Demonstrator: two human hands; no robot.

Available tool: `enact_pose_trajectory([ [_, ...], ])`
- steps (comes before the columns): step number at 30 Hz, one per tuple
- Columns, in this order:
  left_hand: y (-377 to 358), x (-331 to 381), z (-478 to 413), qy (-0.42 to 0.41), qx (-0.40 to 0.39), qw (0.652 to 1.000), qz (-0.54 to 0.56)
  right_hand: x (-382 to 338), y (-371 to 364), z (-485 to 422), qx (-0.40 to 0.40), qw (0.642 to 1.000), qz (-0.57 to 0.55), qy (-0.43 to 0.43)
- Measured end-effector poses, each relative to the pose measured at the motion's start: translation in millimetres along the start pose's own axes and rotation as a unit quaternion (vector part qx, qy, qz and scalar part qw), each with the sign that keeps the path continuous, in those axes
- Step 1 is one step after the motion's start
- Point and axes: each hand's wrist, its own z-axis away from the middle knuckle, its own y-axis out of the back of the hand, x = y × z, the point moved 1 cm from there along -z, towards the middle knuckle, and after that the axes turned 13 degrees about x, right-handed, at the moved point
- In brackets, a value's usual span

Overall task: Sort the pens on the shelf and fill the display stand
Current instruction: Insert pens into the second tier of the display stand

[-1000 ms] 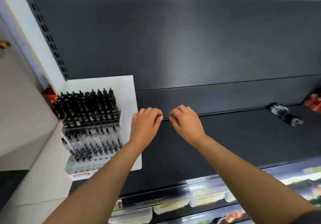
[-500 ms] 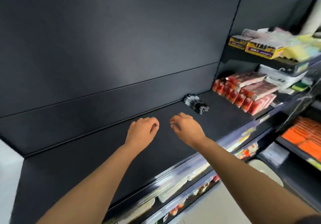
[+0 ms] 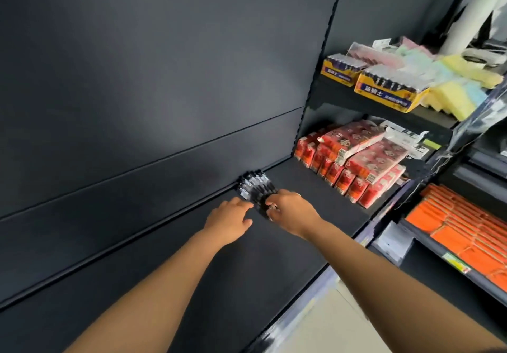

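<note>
At the back edge of the shelf, my right hand curls round the pens (a loose black heap); my left hand, fingers straight, touches them.

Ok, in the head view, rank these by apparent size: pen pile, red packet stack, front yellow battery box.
1. red packet stack
2. front yellow battery box
3. pen pile, partly covered by the right hand
The box sits farther back, so its true size is unsure.
</note>
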Motion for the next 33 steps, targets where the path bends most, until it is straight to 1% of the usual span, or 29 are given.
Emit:
enact_pose_trajectory([
  [2,-18,6,-18,0.001,-0.016,1.0,-0.024,13,-5,-15,-0.023,1.0,0.008,0.002],
  [5,-40,11,-36,0.026,-0.02,0.999,-0.043,24,-13,-35,-0.036,0.999,0.031,0.028],
  [10,-55,16,-52,0.098,0.018,0.994,-0.032,32,-34,-65,-0.044,0.994,0.055,0.087],
  [13,-56,15,-50,0.144,0.04,0.988,-0.028,34,-46,-78,-0.032,0.988,0.081,0.13],
  [18,-55,14,-43,0.236,0.068,0.968,-0.043,22,-63,-90,-0.017,0.971,0.15,0.184],
  [20,-55,18,-42,0.271,0.087,0.959,-0.023,16,-69,-90,-0.015,0.971,0.142,0.19],
  [23,-57,25,-38,0.325,0.126,0.937,0.03,9,-72,-89,-0.026,0.974,0.102,0.2],
  [28,-58,30,-34,0.382,0.164,0.901,0.122,6,-77,-85,-0.088,0.976,0.048,0.194],
  [30,-54,27,-32,0.424,0.178,0.873,0.161,2,-76,-86,-0.115,0.973,0.031,0.197],
  [31,-51,24,-34,0.446,0.179,0.856,0.192,1,-75,-90,-0.133,0.974,0.013,0.181],
  [32,-48,22,-34,0.47,0.183,0.83,0.239,-1,-73,-93,-0.153,0.975,-0.014,0.159],
  [33,-45,21,-30,0.494,0.194,0.79,0.305,-5,-72,-94,-0.176,0.973,-0.048,0.14],
])
